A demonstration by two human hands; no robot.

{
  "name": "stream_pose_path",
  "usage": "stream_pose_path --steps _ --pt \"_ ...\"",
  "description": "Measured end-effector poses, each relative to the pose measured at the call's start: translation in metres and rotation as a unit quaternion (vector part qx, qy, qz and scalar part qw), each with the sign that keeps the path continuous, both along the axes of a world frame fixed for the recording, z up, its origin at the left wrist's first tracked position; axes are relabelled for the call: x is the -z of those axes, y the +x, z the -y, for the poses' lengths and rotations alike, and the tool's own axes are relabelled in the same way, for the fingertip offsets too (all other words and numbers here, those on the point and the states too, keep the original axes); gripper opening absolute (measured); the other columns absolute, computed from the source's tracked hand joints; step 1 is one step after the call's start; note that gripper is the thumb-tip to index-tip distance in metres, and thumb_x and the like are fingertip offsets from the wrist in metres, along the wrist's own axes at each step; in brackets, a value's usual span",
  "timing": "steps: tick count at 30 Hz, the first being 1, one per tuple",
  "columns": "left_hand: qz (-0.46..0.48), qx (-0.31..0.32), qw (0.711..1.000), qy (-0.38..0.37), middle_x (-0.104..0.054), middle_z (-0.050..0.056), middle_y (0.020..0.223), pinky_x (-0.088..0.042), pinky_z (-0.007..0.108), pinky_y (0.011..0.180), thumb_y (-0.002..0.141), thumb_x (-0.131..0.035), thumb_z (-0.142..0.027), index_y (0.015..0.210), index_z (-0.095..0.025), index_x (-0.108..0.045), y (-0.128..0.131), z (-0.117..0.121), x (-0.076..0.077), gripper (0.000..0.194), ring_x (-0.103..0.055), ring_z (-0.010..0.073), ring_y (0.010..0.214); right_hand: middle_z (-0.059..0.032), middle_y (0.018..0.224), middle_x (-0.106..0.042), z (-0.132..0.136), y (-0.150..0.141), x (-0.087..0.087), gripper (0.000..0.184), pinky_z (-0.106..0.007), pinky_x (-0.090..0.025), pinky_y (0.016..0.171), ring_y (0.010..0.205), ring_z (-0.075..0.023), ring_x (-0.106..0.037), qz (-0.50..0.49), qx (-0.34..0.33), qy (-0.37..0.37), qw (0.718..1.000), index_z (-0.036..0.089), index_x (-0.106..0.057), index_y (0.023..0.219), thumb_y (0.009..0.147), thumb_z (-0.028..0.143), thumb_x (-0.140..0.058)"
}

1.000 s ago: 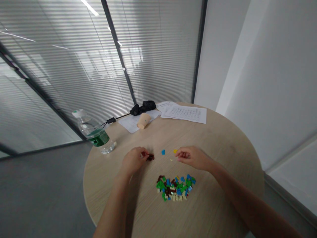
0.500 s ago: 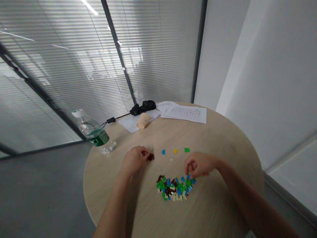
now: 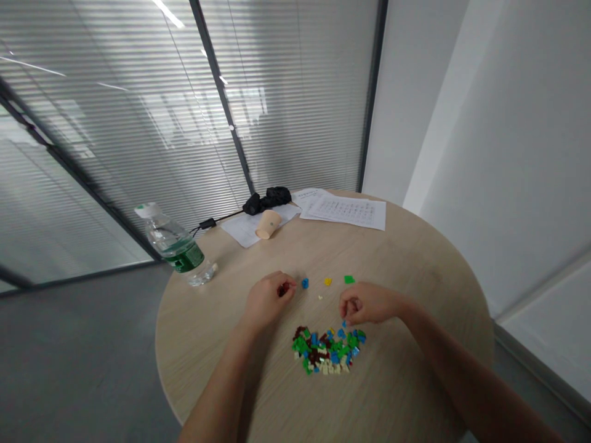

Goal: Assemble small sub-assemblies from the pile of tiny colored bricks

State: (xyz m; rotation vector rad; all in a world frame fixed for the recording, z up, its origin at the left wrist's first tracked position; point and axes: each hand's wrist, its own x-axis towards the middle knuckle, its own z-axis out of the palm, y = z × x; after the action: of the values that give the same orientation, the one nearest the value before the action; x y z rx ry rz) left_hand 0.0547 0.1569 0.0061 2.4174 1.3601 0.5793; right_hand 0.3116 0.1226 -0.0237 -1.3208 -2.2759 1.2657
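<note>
Pinching 1 bright-blue brick (image 3: 344, 323) between fingers of right hand (image 3: 369, 303). Curling left hand (image 3: 268, 298) around dark-brown bricks (image 3: 282, 289); cannot tell if pinching. Glossy green, blue, cream in heap (image 3: 319, 355).

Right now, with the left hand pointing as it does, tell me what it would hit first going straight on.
The left hand would probably meet the small blue blocks just ahead, though its height is hard to judge.

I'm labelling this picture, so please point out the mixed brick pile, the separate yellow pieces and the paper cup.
Mixed brick pile (image 3: 340, 352): head view, near its middle.
Separate yellow pieces (image 3: 328, 282): head view, middle of the cluster.
Paper cup (image 3: 269, 223): head view, on its side wall.
</note>
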Motion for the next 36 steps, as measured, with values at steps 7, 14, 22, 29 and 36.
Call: stream_pose_path --steps 7,14,22,29,36 --pt "0.073 0.084 0.993 -0.048 -0.062 0.002 0.076 -0.038 0.023 0.060 0.083 -0.052 -0.027 0.086 -0.017 -0.067 0.008 0.005 0.003 0.018 -0.051 0.0122 0.065 0.0009 0.060 -0.057 0.000 -0.005 -0.005 0.011 -0.020 -0.035 0.050 0.055 -0.0102 -0.049 0.002 0.005 0.050 0.999 0.015 -0.067 0.076 0.075 0.025 -0.063" --pt "0.092 0.162 0.982 -0.028 -0.063 0.000 0.074 -0.038 0.022 0.065 0.078 -0.065 -0.025 0.081 -0.018 -0.066 0.027 0.015 0.008 0.008 -0.052 0.0115 0.068 0.0013 0.067 -0.057 0.006 -0.022 -0.011 0.013 -0.021 -0.034 0.055 0.060 -0.0104 -0.049 -0.093 0.069 0.119 0.986 0.015 -0.061 0.084 0.083 0.027 -0.055" --pt "0.111 0.153 0.982 0.000 -0.063 0.000 0.071 -0.039 0.022 0.065 0.080 -0.065 -0.023 0.077 -0.017 -0.066 0.026 0.011 0.015 0.007 -0.054 0.0120 0.069 0.0019 0.067 -0.056 0.006 -0.034 -0.002 0.013 -0.021 -0.033 0.054 0.060 -0.0099 -0.047 -0.131 0.101 0.133 0.977 0.016 -0.062 0.083 0.083 0.027 -0.056" --pt "0.106 0.123 0.987 0.012 -0.064 0.001 0.073 -0.041 0.023 0.067 0.078 -0.066 -0.020 0.077 -0.017 -0.067 0.026 0.010 0.016 0.003 -0.055 0.0131 0.071 0.0012 0.066 -0.059 0.006 -0.040 -0.001 0.011 -0.021 -0.034 0.054 0.059 -0.0099 -0.048 -0.142 0.140 0.155 0.968 0.016 -0.063 0.079 0.082 0.026 -0.058" --pt "0.037 0.049 0.997 0.055 -0.064 0.001 0.075 -0.042 0.024 0.068 0.080 -0.060 -0.020 0.078 -0.019 -0.066 0.017 0.002 0.018 0.006 -0.056 0.0147 0.074 0.0000 0.068 -0.061 0.001 -0.036 0.007 0.020 -0.020 -0.039 0.054 0.060 -0.0110 -0.053 -0.163 0.220 0.158 0.949 0.017 -0.064 0.096 0.081 0.027 -0.057"
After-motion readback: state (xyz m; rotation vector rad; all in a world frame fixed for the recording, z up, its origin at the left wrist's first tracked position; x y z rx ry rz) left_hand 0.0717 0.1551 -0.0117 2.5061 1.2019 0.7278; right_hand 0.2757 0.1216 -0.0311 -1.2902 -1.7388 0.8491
